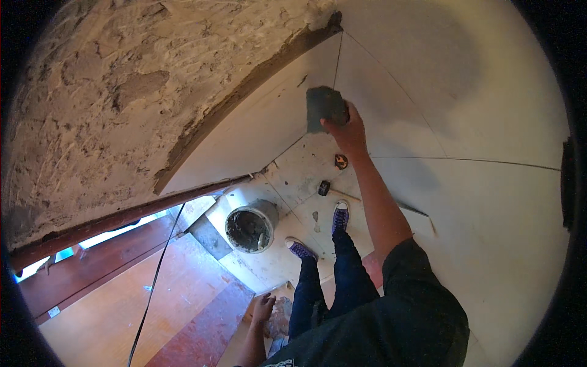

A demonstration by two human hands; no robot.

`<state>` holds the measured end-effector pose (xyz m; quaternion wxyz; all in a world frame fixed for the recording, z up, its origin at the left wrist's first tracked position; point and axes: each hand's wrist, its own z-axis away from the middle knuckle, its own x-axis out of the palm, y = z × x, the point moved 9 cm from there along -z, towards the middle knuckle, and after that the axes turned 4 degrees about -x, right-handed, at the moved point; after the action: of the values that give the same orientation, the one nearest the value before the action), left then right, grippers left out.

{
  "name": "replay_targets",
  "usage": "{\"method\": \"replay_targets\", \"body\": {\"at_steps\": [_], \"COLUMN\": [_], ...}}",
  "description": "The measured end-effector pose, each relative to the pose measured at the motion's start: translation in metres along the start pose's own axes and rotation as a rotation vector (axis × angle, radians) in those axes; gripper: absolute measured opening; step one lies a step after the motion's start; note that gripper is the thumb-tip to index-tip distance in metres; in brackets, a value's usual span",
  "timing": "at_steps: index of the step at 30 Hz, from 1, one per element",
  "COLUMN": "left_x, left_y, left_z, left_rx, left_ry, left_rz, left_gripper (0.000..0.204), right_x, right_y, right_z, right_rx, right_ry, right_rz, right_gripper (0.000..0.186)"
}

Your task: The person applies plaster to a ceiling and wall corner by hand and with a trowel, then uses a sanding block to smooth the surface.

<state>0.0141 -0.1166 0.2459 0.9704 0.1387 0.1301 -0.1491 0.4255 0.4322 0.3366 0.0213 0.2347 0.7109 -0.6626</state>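
Observation:
My right hand (347,134) grips a dark square pad (321,101), raised against the pale tiled wall near a corner, just below a rough plastered band (104,85). The pad's material is hard to make out. My left hand (264,309) hangs low beside my legs, its fingers curled; whether anything is in them cannot be made out. Below the pad, a round orange-and-black tool (340,161) and a black-headed mallet (324,188) with a wooden handle lie on the floor near my feet.
A bucket with grey mortar (264,214) stands left of my feet on the tiled floor (284,183). A black cable (158,269) runs across the orange surface (104,306) at lower left, beside a reddish beam (122,248). A long thin tool (409,208) is partly behind my right forearm.

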Motion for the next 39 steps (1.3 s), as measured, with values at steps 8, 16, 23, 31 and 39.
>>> {"method": "replay_targets", "body": {"at_steps": [8, 16, 23, 31, 39], "left_x": [0.007, -0.004, -0.028, -0.035, -0.049], "left_y": [-0.012, -0.022, -0.046, -0.071, -0.049], "left_z": [0.012, 0.014, 0.021, 0.025, 0.031], "left_rx": [-0.107, -0.199, -0.197, -0.274, -0.169], "left_ry": [0.002, 0.011, 0.038, 0.0, 0.072], "left_rz": [0.295, 0.412, 0.432, 0.465, 0.33], "left_gripper": [0.05, 0.046, 0.043, 0.038, 0.036], "right_x": [0.004, 0.028, 0.016, 0.066, 0.142], "right_y": [-0.008, -0.001, 0.01, -0.024, -0.053], "right_z": [-0.035, -0.035, -0.052, -0.033, 0.045], "right_rx": [0.0, 0.099, 0.022, 0.117, -0.006], "right_ry": [0.384, 0.526, 0.599, 0.359, 0.174], "right_rz": [0.063, -0.003, -0.041, -0.303, -0.049], "right_gripper": [0.058, 0.061, 0.041, 0.033, 0.037]}}
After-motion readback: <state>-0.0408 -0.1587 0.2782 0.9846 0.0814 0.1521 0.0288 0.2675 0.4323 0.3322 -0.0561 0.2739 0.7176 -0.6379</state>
